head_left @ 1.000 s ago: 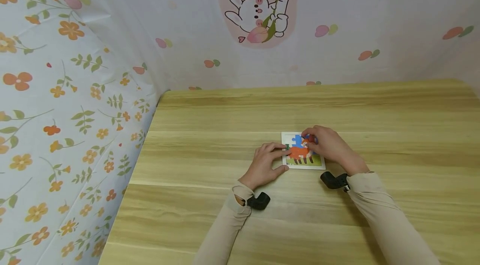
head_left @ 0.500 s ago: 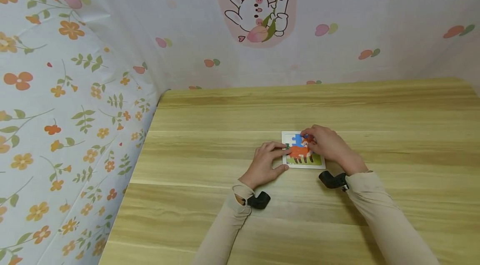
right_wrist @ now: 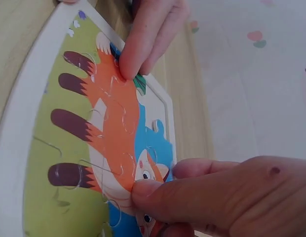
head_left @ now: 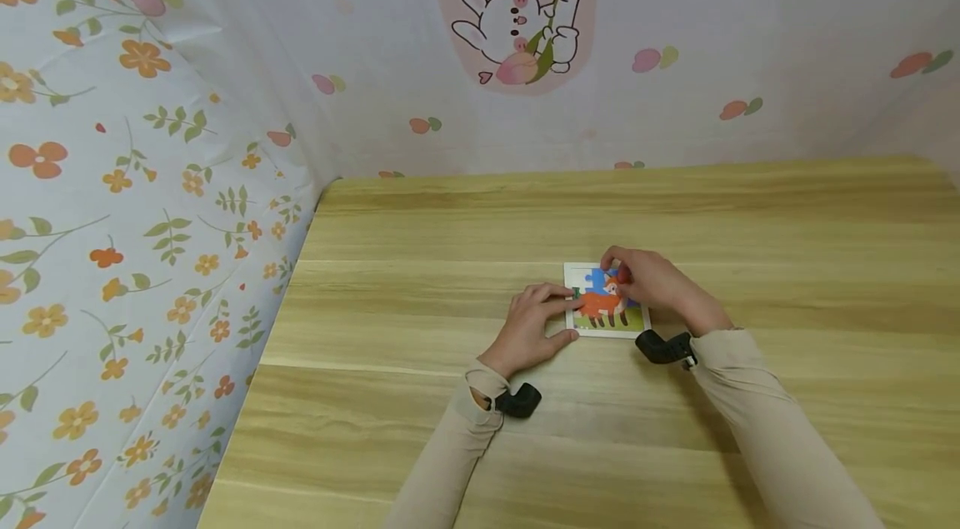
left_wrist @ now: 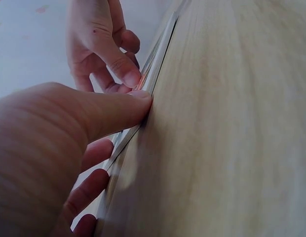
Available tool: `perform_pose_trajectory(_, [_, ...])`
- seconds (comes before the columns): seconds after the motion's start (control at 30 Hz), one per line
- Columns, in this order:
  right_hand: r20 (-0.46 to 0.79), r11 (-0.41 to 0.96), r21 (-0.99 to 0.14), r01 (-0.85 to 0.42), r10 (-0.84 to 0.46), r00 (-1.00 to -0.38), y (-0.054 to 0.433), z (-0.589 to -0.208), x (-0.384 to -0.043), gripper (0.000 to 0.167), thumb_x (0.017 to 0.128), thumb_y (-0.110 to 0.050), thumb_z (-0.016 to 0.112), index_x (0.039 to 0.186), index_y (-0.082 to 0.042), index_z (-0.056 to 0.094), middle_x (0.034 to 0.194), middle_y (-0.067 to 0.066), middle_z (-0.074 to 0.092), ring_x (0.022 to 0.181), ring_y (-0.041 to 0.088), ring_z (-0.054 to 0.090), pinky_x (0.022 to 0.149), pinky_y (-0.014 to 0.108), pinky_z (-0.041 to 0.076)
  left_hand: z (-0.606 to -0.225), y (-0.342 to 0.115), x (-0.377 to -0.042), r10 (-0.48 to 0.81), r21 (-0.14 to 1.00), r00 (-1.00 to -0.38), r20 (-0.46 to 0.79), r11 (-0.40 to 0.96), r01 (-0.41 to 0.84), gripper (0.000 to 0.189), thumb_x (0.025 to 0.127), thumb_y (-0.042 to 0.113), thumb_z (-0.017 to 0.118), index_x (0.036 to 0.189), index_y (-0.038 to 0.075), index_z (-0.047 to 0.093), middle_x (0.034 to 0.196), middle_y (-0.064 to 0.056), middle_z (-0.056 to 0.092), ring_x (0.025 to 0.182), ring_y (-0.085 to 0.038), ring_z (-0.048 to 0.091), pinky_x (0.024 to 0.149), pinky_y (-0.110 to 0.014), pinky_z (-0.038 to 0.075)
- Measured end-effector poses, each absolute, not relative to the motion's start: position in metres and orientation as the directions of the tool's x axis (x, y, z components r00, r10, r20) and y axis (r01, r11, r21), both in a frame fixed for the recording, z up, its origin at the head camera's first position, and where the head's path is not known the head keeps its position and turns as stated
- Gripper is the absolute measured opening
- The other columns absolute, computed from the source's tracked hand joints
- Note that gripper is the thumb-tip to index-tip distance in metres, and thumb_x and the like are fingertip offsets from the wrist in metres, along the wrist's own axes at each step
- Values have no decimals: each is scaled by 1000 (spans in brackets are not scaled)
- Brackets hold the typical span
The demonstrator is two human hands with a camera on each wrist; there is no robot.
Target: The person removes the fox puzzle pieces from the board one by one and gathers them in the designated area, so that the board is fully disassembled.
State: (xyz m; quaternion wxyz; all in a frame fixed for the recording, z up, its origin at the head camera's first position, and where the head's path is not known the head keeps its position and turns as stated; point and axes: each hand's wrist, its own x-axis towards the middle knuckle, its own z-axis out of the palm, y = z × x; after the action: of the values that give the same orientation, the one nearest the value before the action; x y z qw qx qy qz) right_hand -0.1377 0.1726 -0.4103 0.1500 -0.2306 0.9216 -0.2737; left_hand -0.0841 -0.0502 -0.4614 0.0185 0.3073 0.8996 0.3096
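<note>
A framed jigsaw puzzle (head_left: 611, 334) with an orange fox (right_wrist: 118, 98) on green and blue lies flat on the table. My left hand (head_left: 528, 325) is at its left side, a finger (right_wrist: 135, 59) pressing on the picture near the fox's tail. In the left wrist view its thumb (left_wrist: 126, 108) rests against the near edge of the frame. My right hand (head_left: 663, 283) pinches the puzzle piece (right_wrist: 145, 170) with the fox's face, thumb (right_wrist: 153, 192) on top and index finger behind. Part of the fox's head is hidden under this hand.
At the puzzle's far left corner the white tray bottom (right_wrist: 155, 103) shows beside a blue piece. The wooden table (head_left: 420, 287) reaches back to a white printed cloth (head_left: 360, 129). A floral cloth (head_left: 172, 246) hangs along the left. Each wrist carries a black camera (head_left: 517, 401).
My right wrist has shifted slightly up and left. Its index finger is less bent, and more of a gap shows between it and the thumb. The left hand and puzzle stay put.
</note>
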Motion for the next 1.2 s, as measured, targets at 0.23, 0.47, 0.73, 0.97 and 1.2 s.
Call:
perform_pose_trajectory(0.23, [-143,723,-602,-341,-517,-844,172,-412,-135,30,77,11,61,102,-1,51,72,6,50,61,19,45,56,32,39,-462,-51,-81,557,571,-817,147,627,530,44,86,28,67,128,20,59,131,4,49,123,-17,38,98,-36,29])
perform_pose_trajectory(0.47, [-123,733,-576,-362,-516,-848,172,-412,-135,31,77,10,62,102,-4,49,79,11,50,65,22,45,58,34,41,-462,-51,-81,557,570,-814,164,620,539,44,86,28,68,128,19,59,130,3,49,122,-17,38,98,-36,30])
perform_pose_trajectory(0.73, [-122,734,-580,-353,-507,-853,174,-415,-134,32,78,9,62,101,-6,47,89,17,52,72,26,48,63,40,44,-463,-51,-81,559,567,-813,164,621,542,44,86,28,68,128,19,59,131,3,49,122,-17,38,98,-37,30])
perform_pose_trajectory(0.97, [-103,727,-578,-372,-517,-850,174,-415,-135,31,78,11,62,100,-5,47,85,13,55,71,25,49,64,40,44,-462,-50,-83,563,572,-810,165,615,543,44,86,28,67,129,19,59,131,2,49,122,-17,38,98,-37,29])
perform_pose_trajectory(1.2, [-91,718,-612,-331,-480,-873,173,-415,-136,26,77,8,66,97,-2,52,82,11,58,68,23,52,61,38,44,-462,-51,-84,564,569,-808,168,614,547,43,86,28,67,128,18,59,131,2,49,122,-17,38,98,-37,29])
